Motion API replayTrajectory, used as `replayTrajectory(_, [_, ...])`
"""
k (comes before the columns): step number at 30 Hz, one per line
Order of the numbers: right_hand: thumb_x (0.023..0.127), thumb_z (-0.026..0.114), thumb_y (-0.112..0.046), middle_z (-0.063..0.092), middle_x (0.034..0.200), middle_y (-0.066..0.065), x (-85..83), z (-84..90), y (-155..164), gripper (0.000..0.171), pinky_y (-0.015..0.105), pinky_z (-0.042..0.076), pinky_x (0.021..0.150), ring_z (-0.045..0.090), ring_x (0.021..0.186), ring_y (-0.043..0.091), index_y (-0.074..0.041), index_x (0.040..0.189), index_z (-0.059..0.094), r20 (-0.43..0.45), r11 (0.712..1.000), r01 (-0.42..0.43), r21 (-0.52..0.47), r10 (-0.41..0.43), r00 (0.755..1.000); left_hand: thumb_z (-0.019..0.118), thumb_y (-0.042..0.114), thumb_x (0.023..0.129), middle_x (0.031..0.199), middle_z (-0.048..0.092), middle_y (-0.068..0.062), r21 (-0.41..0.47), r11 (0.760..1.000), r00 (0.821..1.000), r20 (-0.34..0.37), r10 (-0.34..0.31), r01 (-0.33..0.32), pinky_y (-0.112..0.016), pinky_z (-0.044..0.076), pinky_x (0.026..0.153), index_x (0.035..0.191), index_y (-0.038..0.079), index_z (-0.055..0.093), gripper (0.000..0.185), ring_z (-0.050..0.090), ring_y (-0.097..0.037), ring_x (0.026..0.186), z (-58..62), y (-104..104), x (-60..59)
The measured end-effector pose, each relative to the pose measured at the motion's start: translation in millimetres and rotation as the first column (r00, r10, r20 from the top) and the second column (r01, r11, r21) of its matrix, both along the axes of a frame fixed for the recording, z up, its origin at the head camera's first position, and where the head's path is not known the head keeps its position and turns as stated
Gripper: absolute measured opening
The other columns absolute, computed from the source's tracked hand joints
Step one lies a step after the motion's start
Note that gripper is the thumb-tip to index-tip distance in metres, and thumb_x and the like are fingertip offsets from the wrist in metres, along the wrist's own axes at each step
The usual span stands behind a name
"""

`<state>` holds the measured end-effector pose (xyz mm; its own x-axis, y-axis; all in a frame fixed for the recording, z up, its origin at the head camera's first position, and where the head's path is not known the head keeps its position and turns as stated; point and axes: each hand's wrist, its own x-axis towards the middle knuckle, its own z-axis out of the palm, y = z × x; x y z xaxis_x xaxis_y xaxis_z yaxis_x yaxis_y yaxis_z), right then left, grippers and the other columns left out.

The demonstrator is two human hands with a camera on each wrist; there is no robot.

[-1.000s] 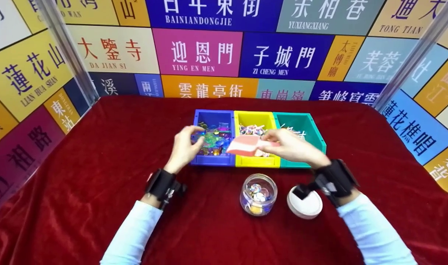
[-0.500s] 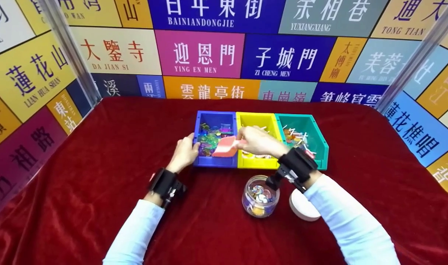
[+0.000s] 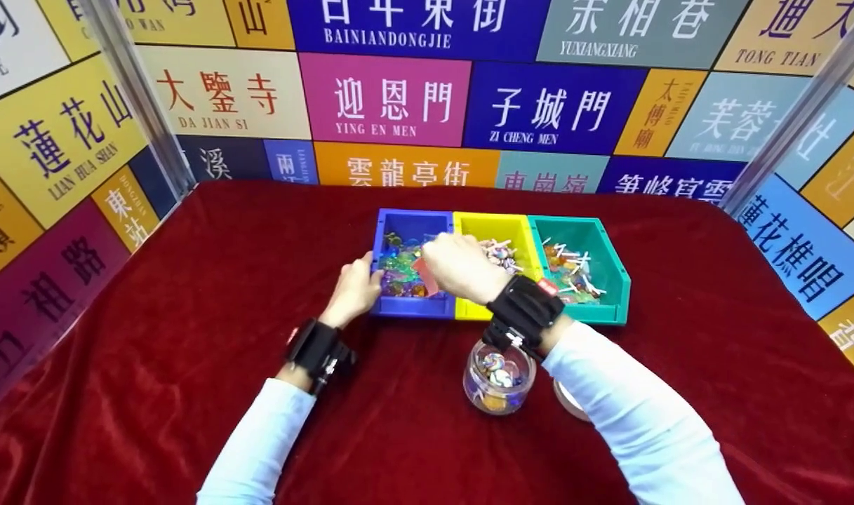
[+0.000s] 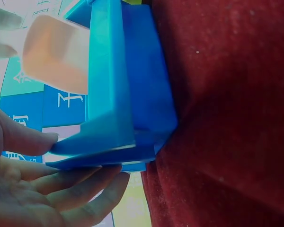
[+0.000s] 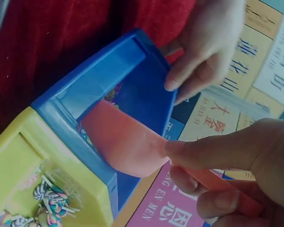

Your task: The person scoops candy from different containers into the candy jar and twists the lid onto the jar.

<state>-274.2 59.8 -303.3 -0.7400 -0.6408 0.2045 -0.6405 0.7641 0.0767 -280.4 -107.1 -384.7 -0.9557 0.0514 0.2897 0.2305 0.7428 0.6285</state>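
Note:
My left hand (image 3: 365, 278) pinches the near left corner of the blue bin (image 3: 407, 226), thumb on the rim and fingers (image 4: 80, 182) under the wall. The bin holds shiny coloured beads. My right hand (image 3: 446, 263) grips the handle of a pink scoop (image 3: 424, 275), whose bowl dips into the blue bin. In the right wrist view the scoop (image 5: 125, 142) lies inside the blue bin (image 5: 97, 87) and the left hand (image 5: 203, 45) holds its far edge. The left wrist view shows the scoop (image 4: 57, 54) above the bin (image 4: 128, 94).
A yellow bin (image 3: 498, 226) of swirled lollipops and a teal bin (image 3: 602, 245) of sticks stand right of the blue one. A glass jar (image 3: 498, 379) with some sweets stands near me, its white lid (image 3: 565, 398) mostly under my right forearm. Red cloth (image 3: 188, 280) covers the table.
My right hand has carried the pink scoop left from above the yellow bin down into the blue bin. My left hand has dropped from over the beads onto the bin's corner.

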Motion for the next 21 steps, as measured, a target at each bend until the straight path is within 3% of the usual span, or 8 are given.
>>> replayTrajectory(4, [0.087,0.055,-0.018,0.064,0.064,0.008,-4.5,-6.2,-5.7,0.033,0.041,0.051,0.051,0.061,0.061,0.028,-0.007,0.057,0.065,-0.005,1.000,-0.017,-0.018,0.017,1.000,0.051,0.003,0.086,0.095,0.061,-0.029,-0.001,1.000,1.000,-0.012,-0.004,0.004,-0.046,0.046,0.079,0.114,-0.012,0.050,0.032,0.058,-0.039,0.092,-0.2,-0.4,0.2])
replayTrajectory(6, [0.086,0.055,-0.015,0.063,0.065,0.010,-7.8,-8.0,-6.2,0.028,0.041,0.051,0.052,0.061,0.061,0.029,-0.004,0.062,0.064,0.016,1.000,0.005,-0.022,-0.005,1.000,0.051,0.003,0.086,0.096,0.060,-0.029,-0.002,1.000,1.000,-0.009,-0.004,0.004,-0.046,0.046,0.079,0.115,-0.012,0.050,0.033,0.058,-0.039,0.093,0.0,-0.5,-0.1])
replayTrajectory(11, [0.078,0.057,-0.005,0.058,0.065,0.010,-16.0,-7.4,-4.6,0.013,0.040,0.051,0.051,0.057,0.059,0.025,-0.003,0.066,0.058,0.111,0.997,0.059,-0.040,-0.054,0.992,0.051,0.004,0.086,0.100,0.060,-0.029,-0.001,1.000,1.000,0.010,-0.002,0.002,-0.045,0.045,0.081,0.117,-0.011,0.049,0.035,0.057,-0.038,0.095,1.1,0.3,0.0])
replayTrajectory(17, [0.071,0.054,0.001,0.038,0.058,0.002,-26.1,-5.1,-2.1,0.022,0.034,0.045,0.051,0.042,0.055,0.020,-0.009,0.057,0.040,0.223,0.991,0.092,-0.097,-0.068,0.972,0.052,0.004,0.086,0.097,0.060,-0.029,-0.011,1.000,1.000,0.002,0.005,-0.005,-0.046,0.046,0.080,0.116,-0.011,0.050,0.034,0.057,-0.039,0.094,1.3,-0.3,0.2])
replayTrajectory(21, [0.069,0.056,0.000,0.040,0.060,0.003,-30.7,-8.0,-1.9,0.014,0.039,0.048,0.059,0.043,0.057,0.021,-0.005,0.058,0.048,0.259,0.987,0.129,-0.098,-0.100,0.961,0.051,0.005,0.086,0.099,0.060,-0.029,-0.010,1.000,1.000,0.011,0.002,-0.002,-0.046,0.046,0.081,0.116,-0.011,0.049,0.034,0.057,-0.039,0.095,0.9,-0.2,0.0])
